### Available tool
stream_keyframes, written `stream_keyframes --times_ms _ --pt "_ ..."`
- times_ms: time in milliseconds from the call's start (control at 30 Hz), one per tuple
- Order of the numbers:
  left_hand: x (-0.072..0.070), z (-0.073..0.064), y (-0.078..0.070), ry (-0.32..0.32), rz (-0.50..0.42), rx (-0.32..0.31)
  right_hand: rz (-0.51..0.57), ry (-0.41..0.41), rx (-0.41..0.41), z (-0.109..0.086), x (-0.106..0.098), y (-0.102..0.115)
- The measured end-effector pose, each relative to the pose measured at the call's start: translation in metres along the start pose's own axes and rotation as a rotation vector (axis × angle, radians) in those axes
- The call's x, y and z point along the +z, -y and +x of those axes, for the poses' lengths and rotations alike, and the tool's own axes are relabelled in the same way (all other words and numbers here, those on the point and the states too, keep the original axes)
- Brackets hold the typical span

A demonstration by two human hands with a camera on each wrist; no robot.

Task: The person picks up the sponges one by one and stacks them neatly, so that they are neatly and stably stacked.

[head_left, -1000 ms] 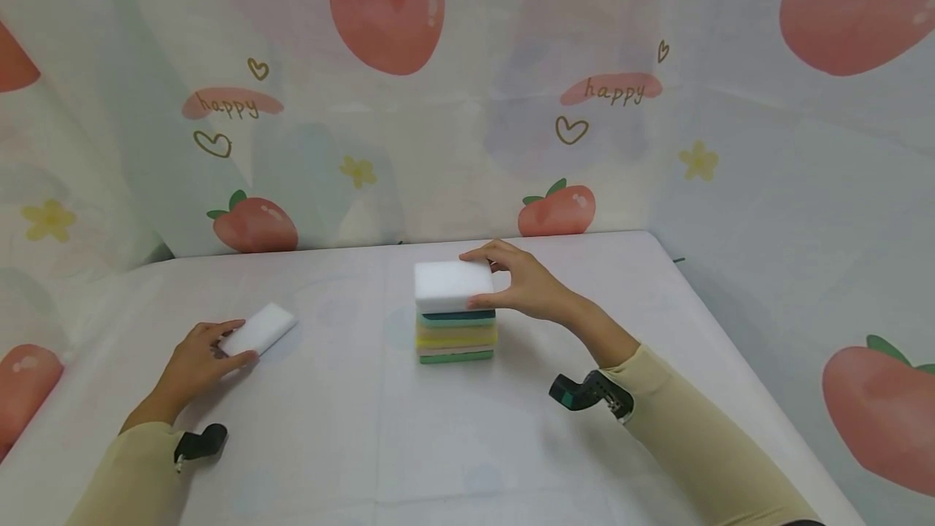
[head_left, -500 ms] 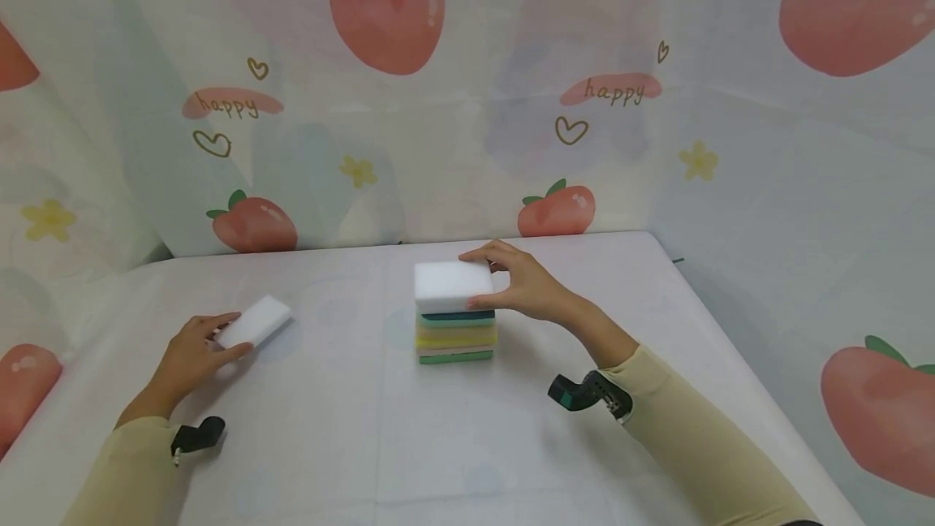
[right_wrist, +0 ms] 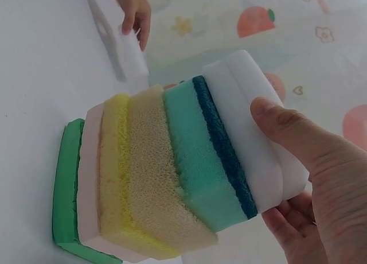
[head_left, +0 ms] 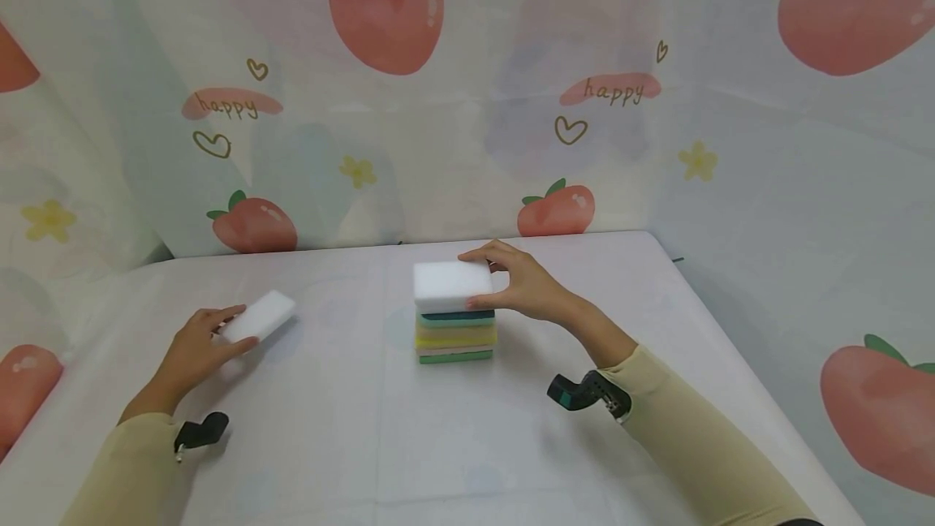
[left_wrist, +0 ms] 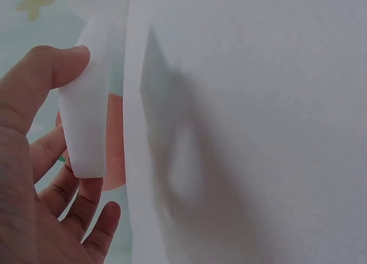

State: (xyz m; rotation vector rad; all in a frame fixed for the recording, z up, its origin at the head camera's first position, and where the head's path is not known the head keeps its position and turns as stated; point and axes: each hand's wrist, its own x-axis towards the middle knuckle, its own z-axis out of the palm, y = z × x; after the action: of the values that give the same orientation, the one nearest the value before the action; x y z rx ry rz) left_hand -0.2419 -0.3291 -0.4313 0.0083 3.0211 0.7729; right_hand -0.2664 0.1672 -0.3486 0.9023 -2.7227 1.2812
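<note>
Between its thumb and fingers, my left hand (head_left: 193, 351) pinches a white sponge block (head_left: 259, 319). In the left wrist view this block (left_wrist: 86, 115) hangs off the table surface, with a shadow beside it. My right hand (head_left: 529, 282) grips the white sponge layer (head_left: 445, 286) at the top of a sponge stack (head_left: 456, 339). Seen from the right wrist, a seam splits that white top (right_wrist: 243, 132) in two. Below it lie a turquoise sponge (right_wrist: 195, 155) with a dark blue scouring side, then beige, yellow, pink and green (right_wrist: 66, 183) layers.
A white cloth covers the table (head_left: 329, 428). Behind it hangs a curtain (head_left: 453, 144) printed with peaches and the word happy. Black wrist cameras (head_left: 588, 392) are strapped to both sleeves.
My left hand has risen slightly with its white sponge block, shifting a little toward the far side. The right hand and the stack have stayed put.
</note>
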Motion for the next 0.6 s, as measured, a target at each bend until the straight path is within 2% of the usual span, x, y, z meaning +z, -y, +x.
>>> stream_keyframes --times_ms 167,367,600 --pt "-0.002 0.002 -0.006 -0.012 0.02 0.055 -0.007 -0.001 -0.01 0.0 0.001 0.0" --pt "-0.005 0.002 -0.015 -0.007 0.01 0.093 0.003 -0.001 -0.029 0.0 0.002 -0.001" --pt "-0.013 0.002 -0.033 -0.029 0.004 0.151 0.001 -0.002 -0.016 -0.001 0.001 -0.001"
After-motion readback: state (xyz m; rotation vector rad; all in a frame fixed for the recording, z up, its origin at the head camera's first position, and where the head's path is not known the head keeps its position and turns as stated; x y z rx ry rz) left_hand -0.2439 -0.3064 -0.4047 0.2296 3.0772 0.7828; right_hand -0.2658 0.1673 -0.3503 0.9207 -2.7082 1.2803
